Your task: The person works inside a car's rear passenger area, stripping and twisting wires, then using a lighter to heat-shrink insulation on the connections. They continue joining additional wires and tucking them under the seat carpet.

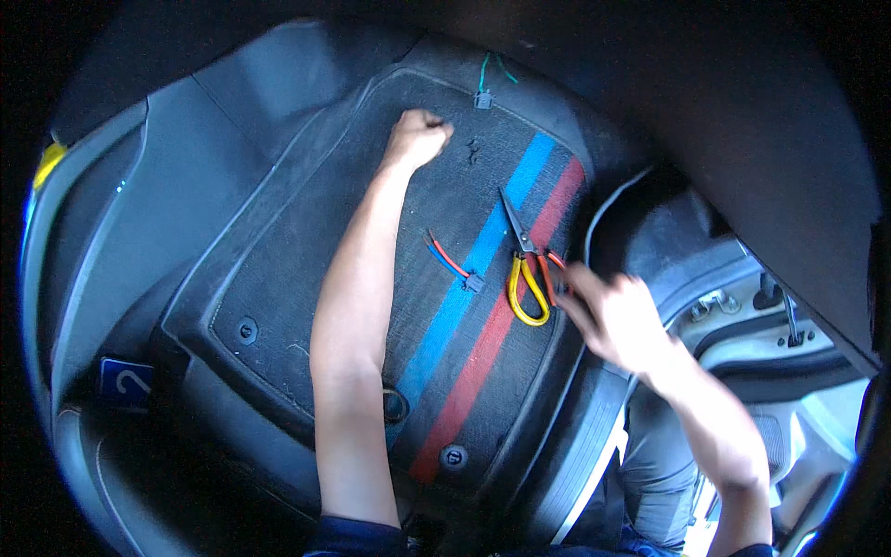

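My left hand (418,141) is closed over the far part of the floor mat (306,251). A small dark bit shows at its fingertips, too hidden to name. My right hand (620,320) is at the mat's right edge, its fingers closed around the red handle of the scissors (526,246). The scissors have one yellow and one red handle, with dark blades pointing away from me. Left of them lies a small grey connector (474,282) with short red and blue wires. Another grey connector (483,99) with green wires lies at the mat's far edge.
Small dark pieces (473,151) lie right of my left hand. A dark ring-shaped thing (395,404), perhaps a roll of tape, is partly hidden by my left forearm. A door sill (580,473) runs along the right; a blue tag (126,382) is at the left.
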### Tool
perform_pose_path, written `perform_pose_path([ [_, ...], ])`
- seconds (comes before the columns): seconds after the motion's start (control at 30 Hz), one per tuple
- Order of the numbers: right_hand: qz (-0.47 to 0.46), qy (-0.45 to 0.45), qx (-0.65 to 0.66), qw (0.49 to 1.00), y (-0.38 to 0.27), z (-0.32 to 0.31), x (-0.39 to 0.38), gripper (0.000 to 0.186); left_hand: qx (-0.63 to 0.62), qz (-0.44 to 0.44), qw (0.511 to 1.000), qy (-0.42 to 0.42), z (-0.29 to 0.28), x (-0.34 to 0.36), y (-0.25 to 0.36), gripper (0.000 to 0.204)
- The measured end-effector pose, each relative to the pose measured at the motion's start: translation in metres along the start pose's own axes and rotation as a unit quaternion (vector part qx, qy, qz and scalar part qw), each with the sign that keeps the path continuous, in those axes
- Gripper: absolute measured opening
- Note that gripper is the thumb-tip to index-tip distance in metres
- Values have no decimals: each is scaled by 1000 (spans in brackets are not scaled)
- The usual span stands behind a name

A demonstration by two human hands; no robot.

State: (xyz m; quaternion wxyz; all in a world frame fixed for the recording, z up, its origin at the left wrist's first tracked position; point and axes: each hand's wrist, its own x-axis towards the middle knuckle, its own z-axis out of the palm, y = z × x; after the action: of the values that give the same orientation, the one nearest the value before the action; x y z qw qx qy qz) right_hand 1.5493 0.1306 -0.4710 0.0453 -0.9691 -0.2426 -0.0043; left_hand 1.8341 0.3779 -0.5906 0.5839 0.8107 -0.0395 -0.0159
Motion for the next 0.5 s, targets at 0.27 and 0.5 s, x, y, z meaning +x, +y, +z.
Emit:
perform_pose_path([
  [0.27,137,-26,-44,989,-48,-83,-281,52,252,-132,953,-105,-18,-49,2,40],
  [0.5,391,12,-33,920,-145,-42,-422,85,477,-78,872,82,-11,-133,-24,57],
])
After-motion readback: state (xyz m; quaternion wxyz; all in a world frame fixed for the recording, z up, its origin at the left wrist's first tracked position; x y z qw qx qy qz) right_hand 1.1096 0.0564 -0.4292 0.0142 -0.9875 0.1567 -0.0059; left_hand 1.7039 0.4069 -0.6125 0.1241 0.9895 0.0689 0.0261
